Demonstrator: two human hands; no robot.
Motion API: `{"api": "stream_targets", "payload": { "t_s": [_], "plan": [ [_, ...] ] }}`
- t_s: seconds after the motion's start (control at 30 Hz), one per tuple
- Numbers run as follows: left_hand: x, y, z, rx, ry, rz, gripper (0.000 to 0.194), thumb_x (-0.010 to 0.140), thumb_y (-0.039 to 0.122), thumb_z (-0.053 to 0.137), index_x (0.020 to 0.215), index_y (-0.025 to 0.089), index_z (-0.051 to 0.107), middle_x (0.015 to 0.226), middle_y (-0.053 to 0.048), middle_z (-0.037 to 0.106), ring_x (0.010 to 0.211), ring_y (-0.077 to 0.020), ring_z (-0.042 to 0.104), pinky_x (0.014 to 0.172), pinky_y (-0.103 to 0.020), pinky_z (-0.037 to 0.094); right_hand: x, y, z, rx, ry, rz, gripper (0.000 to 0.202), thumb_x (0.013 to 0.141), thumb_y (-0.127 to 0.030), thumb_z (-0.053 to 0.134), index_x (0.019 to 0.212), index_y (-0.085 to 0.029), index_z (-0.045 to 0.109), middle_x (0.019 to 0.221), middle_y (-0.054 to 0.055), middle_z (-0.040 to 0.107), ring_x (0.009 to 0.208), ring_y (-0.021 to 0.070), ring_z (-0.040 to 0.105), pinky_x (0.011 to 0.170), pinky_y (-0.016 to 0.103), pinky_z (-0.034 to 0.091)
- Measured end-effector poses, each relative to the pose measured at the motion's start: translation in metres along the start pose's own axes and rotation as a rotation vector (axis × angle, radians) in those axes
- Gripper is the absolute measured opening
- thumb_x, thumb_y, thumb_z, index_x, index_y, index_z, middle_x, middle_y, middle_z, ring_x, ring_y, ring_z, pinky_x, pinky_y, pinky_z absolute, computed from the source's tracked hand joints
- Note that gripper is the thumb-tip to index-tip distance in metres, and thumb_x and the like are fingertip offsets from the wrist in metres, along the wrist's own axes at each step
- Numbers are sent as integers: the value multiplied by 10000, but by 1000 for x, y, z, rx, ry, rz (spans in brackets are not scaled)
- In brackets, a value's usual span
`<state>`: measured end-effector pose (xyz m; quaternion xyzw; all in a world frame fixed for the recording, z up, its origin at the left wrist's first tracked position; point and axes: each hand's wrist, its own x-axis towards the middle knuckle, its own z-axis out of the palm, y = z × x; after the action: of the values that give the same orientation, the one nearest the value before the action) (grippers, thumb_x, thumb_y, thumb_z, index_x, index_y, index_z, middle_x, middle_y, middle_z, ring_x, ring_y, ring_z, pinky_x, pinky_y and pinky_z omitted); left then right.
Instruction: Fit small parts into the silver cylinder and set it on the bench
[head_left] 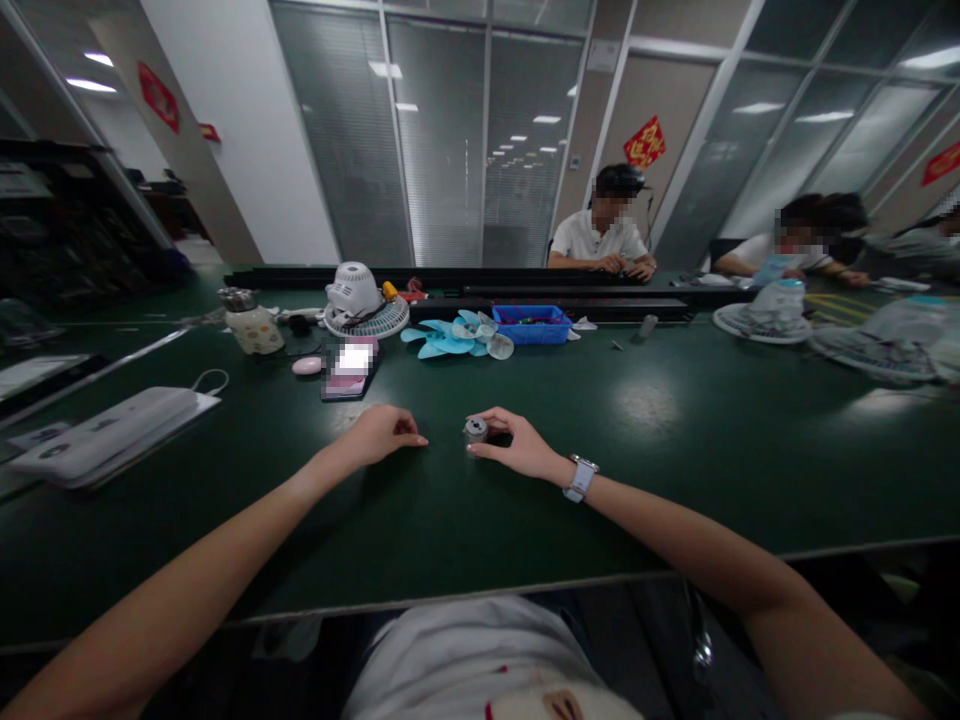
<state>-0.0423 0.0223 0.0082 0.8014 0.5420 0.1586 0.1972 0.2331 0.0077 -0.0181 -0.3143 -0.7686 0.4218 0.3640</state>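
My right hand wraps its thumb and fingers around the sides of a small motor, a short silvery cylinder with a dark hub on top. It stands upright on the green table, or very near it. To the left, apart from the motor, my left hand is held low over the table, fingers curled and thumb against them. Whatever may be between those fingertips is hidden or too small to make out.
Beyond my hands lie a phone, a pink mouse, blue fan blades, a white fan head and a blue bin of small parts. A patterned jug and white case are left. People sit across the table.
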Motion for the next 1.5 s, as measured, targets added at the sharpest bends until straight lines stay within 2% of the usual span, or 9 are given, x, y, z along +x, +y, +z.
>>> {"api": "stream_targets", "payload": {
  "t_s": [0.17, 0.37, 0.73, 0.93, 1.03, 1.17, 1.3, 1.4, 1.5],
  "plan": [
    [-5, 12, 15, 20, 75, 106, 198, 715, 430, 709, 719, 233, 713, 702, -29, 691, 668, -214, 623, 634, -302, 440, 1, 0, 2, -6, 19, 5, 482, 753, -333, 775, 1179, -176, 612, 1151, 83, 680, 1024, 191, 655, 963, 402, 497],
    [-10, 22, 35, -35, 123, 240, 105, 814, 302, 635, 815, 235, 717, 844, -28, 706, 787, -207, 641, 762, -326, 472, 1, -1, 4, 16, 28, 8, 475, 747, -316, 781, 1166, -176, 607, 1134, 71, 687, 1022, 185, 659, 966, 391, 497],
    [-6, 20, 44, -295, 179, 100, 145, 769, 344, 692, 864, 235, 680, 821, -6, 709, 766, -193, 653, 692, -317, 501, 1, -4, 2, 16, 17, 26, 494, 733, -339, 790, 1171, -192, 613, 1138, 70, 684, 1037, 200, 655, 975, 422, 494],
    [-5, 16, 44, -323, 172, 85, 280, 738, 408, 726, 952, 235, 677, 870, -18, 713, 811, -203, 662, 705, -324, 505, 6, 1, -4, 2, 80, 26, 456, 739, -318, 777, 1147, -186, 618, 1120, 76, 696, 1020, 198, 667, 953, 404, 510],
    [-6, 18, 41, -343, 177, 80, 375, 755, 484, 707, 1028, 230, 662, 946, -37, 710, 838, -204, 664, 692, -320, 507, 14, 25, -37, -41, 276, 74, 423, 739, -317, 755, 1112, -174, 613, 1085, 94, 708, 989, 205, 678, 927, 409, 525],
    [-6, 19, 40, -399, 229, 56, 402, 832, 548, 596, 1058, 220, 650, 947, -43, 706, 833, -193, 663, 687, -307, 512, 11, 65, -114, -236, 702, 177, 418, 722, -338, 728, 1081, -169, 597, 1070, 121, 710, 951, 218, 684, 872, 400, 541],
    [-2, 15, 41, -415, 284, 15, 385, 871, 538, 527, 1028, 209, 654, 921, -41, 703, 830, -196, 664, 709, -312, 516, -19, 83, -187, -551, 1072, 381, 411, 745, -328, 700, 1107, -175, 581, 1078, 126, 703, 973, 228, 673, 869, 385, 518],
    [1, 11, 41, -439, 301, -12, 362, 879, 508, 516, 1025, 204, 646, 903, -36, 700, 788, -189, 672, 724, -318, 522, -42, 85, -218, -711, 1228, 537, 404, 758, -313, 689, 1128, -192, 583, 1054, 116, 702, 958, 252, 668, 869, 410, 499],
    [3, 8, 42, -464, 303, -21, 347, 877, 488, 520, 1019, 195, 638, 901, -36, 695, 770, -182, 673, 729, -316, 523, -54, 85, -230, -766, 1274, 653, 430, 758, -327, 689, 1149, -179, 586, 1021, 135, 694, 956, 287, 657, 876, 446, 483]
  ]
}}
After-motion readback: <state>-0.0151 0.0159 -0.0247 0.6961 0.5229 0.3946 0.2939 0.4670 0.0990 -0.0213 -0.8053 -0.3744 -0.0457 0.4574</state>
